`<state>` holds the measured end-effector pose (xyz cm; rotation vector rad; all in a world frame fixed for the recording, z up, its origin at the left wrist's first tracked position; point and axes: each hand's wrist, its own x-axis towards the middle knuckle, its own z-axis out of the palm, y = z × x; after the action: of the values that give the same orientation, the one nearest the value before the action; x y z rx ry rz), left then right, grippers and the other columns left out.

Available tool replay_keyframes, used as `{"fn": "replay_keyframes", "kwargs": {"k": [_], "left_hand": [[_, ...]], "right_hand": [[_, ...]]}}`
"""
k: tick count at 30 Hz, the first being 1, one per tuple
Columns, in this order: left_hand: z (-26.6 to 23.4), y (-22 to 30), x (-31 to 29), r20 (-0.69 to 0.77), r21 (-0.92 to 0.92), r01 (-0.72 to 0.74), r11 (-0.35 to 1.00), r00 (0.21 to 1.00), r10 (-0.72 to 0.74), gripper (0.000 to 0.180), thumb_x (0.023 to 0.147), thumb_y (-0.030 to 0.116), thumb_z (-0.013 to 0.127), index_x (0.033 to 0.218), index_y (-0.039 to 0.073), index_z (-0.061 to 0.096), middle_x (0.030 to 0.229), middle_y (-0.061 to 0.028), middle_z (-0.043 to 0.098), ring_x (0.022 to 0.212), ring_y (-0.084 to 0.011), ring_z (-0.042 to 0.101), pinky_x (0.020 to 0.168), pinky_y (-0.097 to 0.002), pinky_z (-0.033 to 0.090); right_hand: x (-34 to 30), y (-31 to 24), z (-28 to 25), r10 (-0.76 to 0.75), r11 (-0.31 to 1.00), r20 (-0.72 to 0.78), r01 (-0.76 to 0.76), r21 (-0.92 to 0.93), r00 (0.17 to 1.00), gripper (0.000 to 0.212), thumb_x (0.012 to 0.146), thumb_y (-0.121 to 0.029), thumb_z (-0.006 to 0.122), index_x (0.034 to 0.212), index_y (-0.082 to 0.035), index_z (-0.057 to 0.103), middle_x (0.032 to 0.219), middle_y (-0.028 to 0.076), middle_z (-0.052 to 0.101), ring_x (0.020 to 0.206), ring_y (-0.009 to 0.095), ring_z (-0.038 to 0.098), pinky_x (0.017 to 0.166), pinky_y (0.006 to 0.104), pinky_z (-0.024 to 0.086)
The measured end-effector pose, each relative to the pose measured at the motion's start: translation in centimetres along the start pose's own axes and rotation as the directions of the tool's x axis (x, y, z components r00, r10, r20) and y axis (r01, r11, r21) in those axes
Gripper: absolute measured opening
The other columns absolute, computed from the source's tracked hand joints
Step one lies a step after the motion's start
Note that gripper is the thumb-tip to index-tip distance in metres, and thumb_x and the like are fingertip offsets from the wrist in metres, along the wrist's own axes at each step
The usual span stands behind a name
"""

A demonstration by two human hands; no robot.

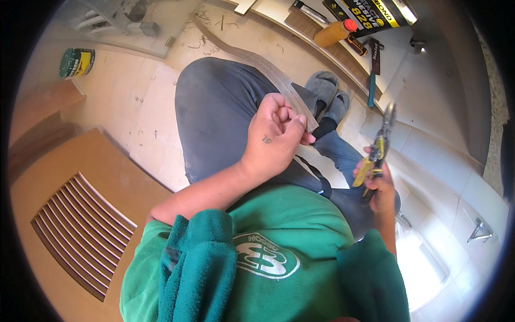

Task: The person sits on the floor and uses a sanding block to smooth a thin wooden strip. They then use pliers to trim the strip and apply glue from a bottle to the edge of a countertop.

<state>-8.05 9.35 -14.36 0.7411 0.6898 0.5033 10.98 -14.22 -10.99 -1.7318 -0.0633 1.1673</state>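
A long, thin wood-grain edging strip (265, 70) is pinched between the thumb and fingers of my left hand (274, 131). Its near end pokes out past my thumb, while the rest curves away over my raised knee to the floor at the back. On the right, my right hand (380, 189) is wrapped around the handles of a pair of tin snips (382, 145) with yellow and black grips. The blades of the snips point up and away from me, apart from the strip.
Beyond my slippers (322, 86) runs a board (343, 60) bearing an orange bottle with a red cap (335, 33), a hammer (374, 72) and a large black can (370, 16). A slatted door panel (139, 188) lies left, near a green tub (78, 62). Offcuts litter the floor (155, 112).
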Motion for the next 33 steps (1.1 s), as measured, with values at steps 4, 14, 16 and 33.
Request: {"fn": "replay_keyframes", "kwargs": {"k": [4, 14, 16, 33], "left_hand": [[-0.5, 0.4, -1.6, 0.021, 0.029, -0.090, 0.996, 0.996, 0.089, 0.019, 0.100, -0.003, 0.054, 0.115, -0.004, 0.041, 0.095, -0.0101, 0.061, 0.080, -0.0143, 0.067, 0.072, -0.0274, 0.060], [-2.3, -1.6, -1.5, -0.076, 0.059, -0.156, 0.986, 0.984, 0.161, 0.016, 0.107, 0.013, 0.055, 0.107, -0.003, 0.054, 0.091, -0.0075, 0.064, 0.079, -0.0124, 0.067, 0.072, -0.0284, 0.059], [-2.4, -2.1, -1.0, -0.081, 0.099, -0.141, 0.985, 0.986, 0.149, 0.018, 0.108, 0.016, 0.054, 0.105, -0.002, 0.055, 0.091, -0.0075, 0.064, 0.079, -0.0133, 0.067, 0.073, -0.0290, 0.059], [-3.4, -2.1, 0.8, -0.038, 0.145, -0.024, 0.989, 0.999, 0.029, 0.017, 0.110, 0.014, 0.050, 0.104, -0.002, 0.053, 0.098, -0.0097, 0.068, 0.091, -0.0144, 0.070, 0.085, -0.0304, 0.061]], "right_hand": [[-2.1, 0.5, 3.5, -0.035, 0.999, 0.114, 0.036, -0.013, 0.993, 0.075, 0.072, -0.015, 0.065, 0.144, 0.000, 0.049, 0.100, 0.008, 0.061, 0.091, 0.018, 0.062, 0.083, 0.0296, 0.049], [-2.6, -1.9, 7.3, 0.111, 0.935, 0.312, 0.007, -0.355, 0.943, 0.063, 0.092, -0.032, 0.075, 0.141, 0.000, 0.052, 0.105, 0.007, 0.065, 0.097, 0.017, 0.063, 0.087, 0.0303, 0.050], [-2.4, -2.5, 8.0, 0.152, 0.897, 0.291, -0.009, -0.441, 0.944, 0.066, 0.089, -0.034, 0.075, 0.140, 0.001, 0.053, 0.108, 0.010, 0.066, 0.099, 0.020, 0.066, 0.089, 0.0328, 0.052], [-0.5, -5.3, 8.5, 0.317, 0.783, 0.287, -0.079, -0.617, 0.904, 0.054, 0.089, -0.025, 0.073, 0.135, -0.001, 0.060, 0.097, 0.007, 0.066, 0.092, 0.018, 0.061, 0.088, 0.0322, 0.048]]}}
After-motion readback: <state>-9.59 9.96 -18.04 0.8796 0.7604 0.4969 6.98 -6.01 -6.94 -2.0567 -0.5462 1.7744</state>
